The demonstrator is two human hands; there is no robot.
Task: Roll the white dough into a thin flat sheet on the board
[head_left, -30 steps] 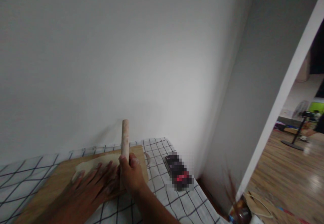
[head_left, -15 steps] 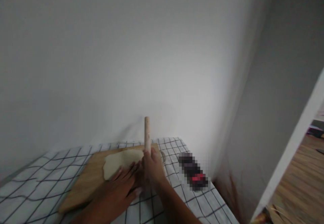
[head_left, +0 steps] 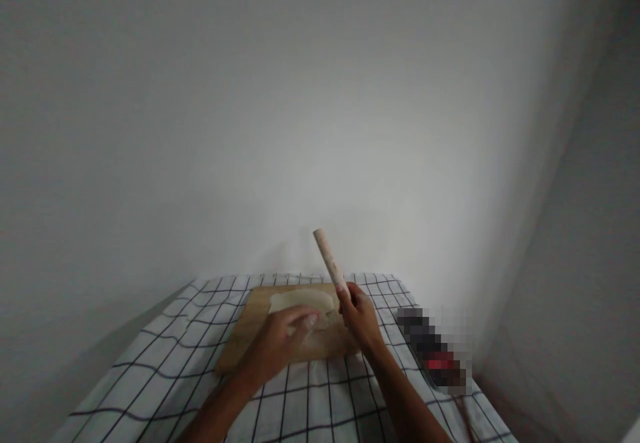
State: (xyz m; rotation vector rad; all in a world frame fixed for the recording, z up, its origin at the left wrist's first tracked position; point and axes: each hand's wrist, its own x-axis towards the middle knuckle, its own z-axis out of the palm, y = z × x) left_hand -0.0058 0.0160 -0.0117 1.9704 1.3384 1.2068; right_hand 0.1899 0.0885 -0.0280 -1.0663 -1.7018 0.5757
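My right hand (head_left: 359,319) is wrapped round a pale wooden rolling pin (head_left: 330,259), which it holds tilted, with the upper end leaning left. Under and beyond my left hand (head_left: 283,339), a flattened sheet of dough (head_left: 300,299) lies on a wooden board (head_left: 245,333). The left hand hovers over the near part of the dough, with its fingers stretched to the right and the thumb below them. Nothing shows in it, though it hides part of the dough. Whitish flour marks the left fingertips and the board's right side.
A white tablecloth with dark grid lines (head_left: 165,363) covers the table. On the right lies a blurred-out dark object with a red patch (head_left: 440,356). A pale wall (head_left: 320,129) stands directly behind the table, and another runs along the right.
My left hand has lifted from beside the rolling pin and moved over the dough. The rolling pin has gone from upright to tilted left in my right hand. The view has swung left.
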